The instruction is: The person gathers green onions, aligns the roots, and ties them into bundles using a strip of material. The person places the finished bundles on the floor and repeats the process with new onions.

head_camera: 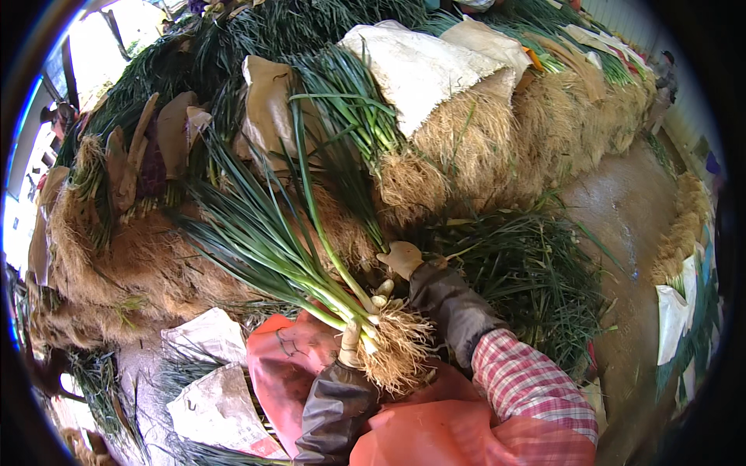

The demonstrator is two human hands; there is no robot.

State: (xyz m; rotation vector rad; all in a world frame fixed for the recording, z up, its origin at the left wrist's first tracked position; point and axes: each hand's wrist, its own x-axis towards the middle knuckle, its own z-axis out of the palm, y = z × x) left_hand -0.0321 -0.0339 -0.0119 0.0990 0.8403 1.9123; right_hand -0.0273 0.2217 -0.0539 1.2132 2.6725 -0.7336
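My left hand (pixel 350 343) grips a bunch of long green onions (pixel 315 285) near its pale stem bases, above my lap. The bunch's tangled, straw-coloured roots (pixel 402 349) hang to the right of this hand, and its leaves fan out toward the upper left. Just beyond the roots, my right hand (pixel 403 259) is closed around the lower end of some dark, slightly blurred green leaves (pixel 364 212). These leaves run up and left from the fist. Dark sleeve covers wrap both forearms, and a red apron (pixel 431 431) covers my lap.
Stacked green onions with roots outward form a long bank (pixel 478 145) ahead, partly under a white sack (pixel 419 64). A heap of loose leaves (pixel 524 274) lies right of my hand. Wet floor (pixel 618 233) extends beyond it. Sacks (pixel 215 402) lie at lower left.
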